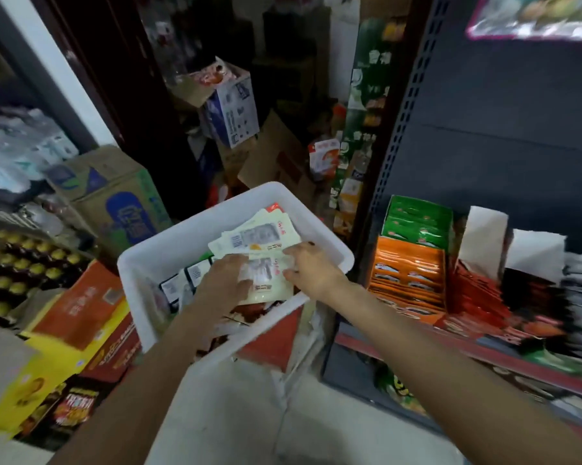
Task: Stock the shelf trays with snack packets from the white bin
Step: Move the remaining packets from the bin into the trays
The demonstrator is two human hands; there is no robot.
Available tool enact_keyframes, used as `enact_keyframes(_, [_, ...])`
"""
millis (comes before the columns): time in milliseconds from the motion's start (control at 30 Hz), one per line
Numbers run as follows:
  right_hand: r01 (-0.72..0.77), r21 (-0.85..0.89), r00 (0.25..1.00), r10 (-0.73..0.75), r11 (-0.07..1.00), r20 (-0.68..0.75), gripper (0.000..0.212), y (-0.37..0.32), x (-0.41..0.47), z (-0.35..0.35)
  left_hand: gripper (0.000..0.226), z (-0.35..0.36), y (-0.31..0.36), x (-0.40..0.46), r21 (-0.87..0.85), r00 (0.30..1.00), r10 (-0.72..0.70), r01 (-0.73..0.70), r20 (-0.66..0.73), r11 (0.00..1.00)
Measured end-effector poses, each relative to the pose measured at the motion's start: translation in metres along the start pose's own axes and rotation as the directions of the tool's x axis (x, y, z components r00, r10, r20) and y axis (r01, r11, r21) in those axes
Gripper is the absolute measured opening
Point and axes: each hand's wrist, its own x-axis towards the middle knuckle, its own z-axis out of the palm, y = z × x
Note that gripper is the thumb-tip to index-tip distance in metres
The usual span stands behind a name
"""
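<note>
Both hands are reaching into the white bin (195,229), which is sitting tilted among stacked cartons, just left of the shelf (484,354). The left hand (224,285) is lying palm down on a pale snack packet (266,280) near the bin's middle, fingers spread and pressing on it rather than curling around it. The right hand (311,266) is at the right edge of the same packet, its fingers bent around that edge and pinching it. More pale packets (252,234) are fanning out behind the hands toward the bin's far corner, and dark packets (182,283) are standing on edge along the near left side.

On the shelf to the right, an orange tray (407,273) of orange packets is sitting in front of a green tray (417,219) of green packets, the two touching. Red packets (477,297) are lying just beside the orange tray, blurred. A yellow and orange carton (58,347) is leaning against the bin's left side.
</note>
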Motion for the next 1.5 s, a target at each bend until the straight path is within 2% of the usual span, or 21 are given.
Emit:
enact_keyframes(100, [-0.096,-0.097,0.988,0.106,0.991,0.112,0.051,-0.007,0.025,0.012,0.077,-0.007,-0.020,0.017,0.128,0.970,0.070,-0.102,0.232,0.986])
enact_keyframes(200, [-0.160,-0.112,0.971,0.177,0.981,0.162,0.062,-0.007,0.044,0.022,0.088,-0.009,-0.030,0.027,0.283,0.946,0.127,-0.215,0.299,0.935])
enact_keyframes(433, [-0.199,-0.131,0.979,0.202,0.971,0.007,0.052,-0.004,0.064,0.033,0.097,0.003,-0.046,0.032,0.247,0.963,0.174,-0.223,0.205,0.943])
enact_keyframes(533, [-0.227,-0.096,0.974,0.227,0.969,-0.011,0.050,-0.004,0.068,0.033,0.100,0.002,-0.045,0.035,0.258,0.962,0.172,-0.225,0.213,0.940])
enact_keyframes(767, [-0.279,-0.150,0.959,0.282,0.948,-0.002,0.052,-0.004,0.067,0.033,0.107,0.002,-0.039,0.039,0.361,0.954,0.190,-0.265,0.230,0.894])
enact_keyframes(900, [-0.348,-0.037,0.937,0.348,0.937,-0.009,0.062,-0.004,0.065,0.034,0.100,0.002,-0.031,0.039,0.443,0.969,0.207,-0.247,0.138,0.862])
enact_keyframes(967, [-0.347,0.034,0.938,0.347,0.937,0.007,0.056,-0.002,0.063,0.032,0.091,-0.001,-0.027,0.039,0.437,0.976,0.193,-0.220,0.106,0.872])
enact_keyframes(1033, [-0.322,0.087,0.947,0.322,0.943,0.009,0.043,0.001,0.058,0.028,0.071,-0.005,-0.029,0.040,0.317,0.981,0.178,-0.195,0.083,0.928])
enact_keyframes(1067, [-0.307,0.133,0.951,0.309,0.942,0.003,0.036,0.001,0.055,0.025,0.057,-0.009,-0.030,0.041,0.171,0.984,0.158,-0.170,0.081,0.970])
enact_keyframes(1133, [-0.287,0.283,0.952,0.306,0.915,-0.022,0.023,0.000,0.050,0.019,0.036,-0.018,-0.032,0.041,-0.086,0.986,0.125,-0.116,0.112,0.990])
enact_keyframes(1200, [-0.281,0.492,0.930,0.360,0.824,-0.071,0.021,-0.002,0.046,0.011,0.031,-0.030,-0.030,0.040,-0.167,0.991,0.112,-0.099,0.070,0.981])
enact_keyframes(1267, [-0.259,0.697,0.891,0.444,0.669,-0.096,0.029,-0.005,0.040,0.002,0.026,-0.042,-0.023,0.040,-0.208,0.994,0.092,-0.101,-0.052,0.973])
enact_keyframes(1333, [-0.276,0.784,0.866,0.497,0.556,-0.047,0.042,-0.006,0.028,-0.008,0.020,-0.052,-0.012,0.038,-0.392,0.991,0.028,-0.079,-0.134,0.917])
enact_keyframes(1367, [-0.289,0.819,0.865,0.502,0.496,0.001,0.047,-0.006,0.019,-0.014,0.018,-0.056,-0.004,0.036,-0.522,0.991,-0.010,-0.060,-0.131,0.851])
enact_keyframes(1433, [-0.283,0.888,0.882,0.463,0.362,0.092,0.046,-0.005,0.000,-0.023,0.014,-0.056,0.017,0.029,-0.714,0.997,-0.054,-0.006,-0.061,0.701])
enact_keyframes(1500, [-0.204,0.928,0.887,0.459,0.312,0.041,0.034,0.002,-0.015,-0.030,0.012,-0.048,0.043,0.021,-0.773,0.999,-0.047,0.042,0.015,0.632])
